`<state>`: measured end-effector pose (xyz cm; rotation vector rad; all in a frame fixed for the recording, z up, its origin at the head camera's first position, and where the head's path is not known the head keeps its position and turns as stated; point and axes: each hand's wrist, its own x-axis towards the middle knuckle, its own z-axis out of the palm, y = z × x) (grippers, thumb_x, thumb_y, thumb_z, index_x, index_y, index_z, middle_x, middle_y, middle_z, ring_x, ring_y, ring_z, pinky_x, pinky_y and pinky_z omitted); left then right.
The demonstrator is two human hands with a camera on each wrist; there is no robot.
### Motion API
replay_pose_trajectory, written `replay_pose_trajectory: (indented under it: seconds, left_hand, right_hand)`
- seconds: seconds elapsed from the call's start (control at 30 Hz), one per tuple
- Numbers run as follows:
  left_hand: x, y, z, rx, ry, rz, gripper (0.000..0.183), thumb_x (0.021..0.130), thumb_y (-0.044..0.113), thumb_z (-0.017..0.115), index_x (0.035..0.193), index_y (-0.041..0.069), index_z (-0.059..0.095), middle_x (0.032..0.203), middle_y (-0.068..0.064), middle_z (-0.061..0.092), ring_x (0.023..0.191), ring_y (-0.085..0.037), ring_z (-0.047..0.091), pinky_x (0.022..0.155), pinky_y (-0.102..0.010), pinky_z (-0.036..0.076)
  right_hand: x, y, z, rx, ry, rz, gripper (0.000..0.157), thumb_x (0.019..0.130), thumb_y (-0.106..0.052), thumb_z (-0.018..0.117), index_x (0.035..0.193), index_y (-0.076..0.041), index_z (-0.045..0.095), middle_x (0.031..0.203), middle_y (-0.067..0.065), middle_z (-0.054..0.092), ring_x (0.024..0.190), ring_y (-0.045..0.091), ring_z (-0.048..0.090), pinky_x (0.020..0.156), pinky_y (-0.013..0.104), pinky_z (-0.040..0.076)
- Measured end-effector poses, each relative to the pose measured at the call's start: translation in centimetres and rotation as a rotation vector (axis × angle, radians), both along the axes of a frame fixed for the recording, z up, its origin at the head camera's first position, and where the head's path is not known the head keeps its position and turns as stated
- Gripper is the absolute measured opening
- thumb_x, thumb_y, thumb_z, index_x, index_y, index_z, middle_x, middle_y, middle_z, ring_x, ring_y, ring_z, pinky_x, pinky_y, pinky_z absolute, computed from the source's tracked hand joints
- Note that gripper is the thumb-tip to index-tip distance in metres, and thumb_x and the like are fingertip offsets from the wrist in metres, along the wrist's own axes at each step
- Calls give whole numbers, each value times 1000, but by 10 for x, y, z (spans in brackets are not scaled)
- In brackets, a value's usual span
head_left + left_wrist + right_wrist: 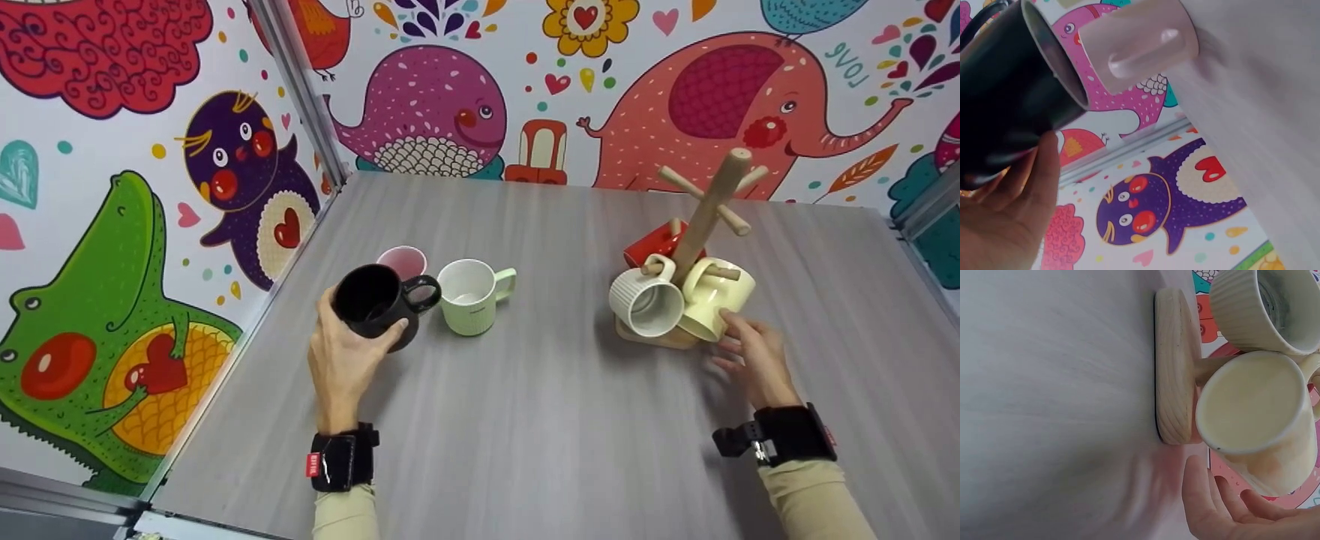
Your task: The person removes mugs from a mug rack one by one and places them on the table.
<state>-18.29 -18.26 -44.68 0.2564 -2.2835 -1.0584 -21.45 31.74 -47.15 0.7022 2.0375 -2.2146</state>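
In the head view my left hand (341, 371) grips a black mug (369, 291) by its body, raised above the table and tilted, its handle pointing right. The left wrist view shows this black mug (1002, 95) close up, fingers against its side. Over at the wooden mug tree (711, 206), my right hand (759, 364) is at a pale yellow mug (739, 291) that hangs from a lower peg. Its fingers are extended, fingertips right at the mug's lower side. From the right wrist, the yellow mug (1255, 402) shows its round base.
Behind the black mug stands a pink mug (403, 261), partly hidden. Beside it is a white and pale green mug (469, 304), handle to the right. A ribbed white mug (628, 301) and a red mug (651, 246) also hang on the tree. Printed walls (540, 45) border the table.
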Motion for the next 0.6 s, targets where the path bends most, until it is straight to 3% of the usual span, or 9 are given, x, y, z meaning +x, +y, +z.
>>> replay_pose_trajectory:
  seconds: [0.37,0.6]
  left_hand:
    - [-8,-21,2,87,-10,153,93,69,28,94,141,1,42,131,-27,59,117,-49,57,94,-62,43]
    - [-13,-29,-1,102,-6,200,93,71,27,94,141,0,40,134,-29,57,120,-49,55,97,-61,42]
  right_hand:
    - [-3,-2,0,-7,10,69,71,101,-33,62,147,7,26,99,-3,56,84,11,67,77,28,58]
    - [-5,-4,1,-23,8,77,47,101,-29,61,133,-3,39,91,-6,60,79,9,65,73,27,58]
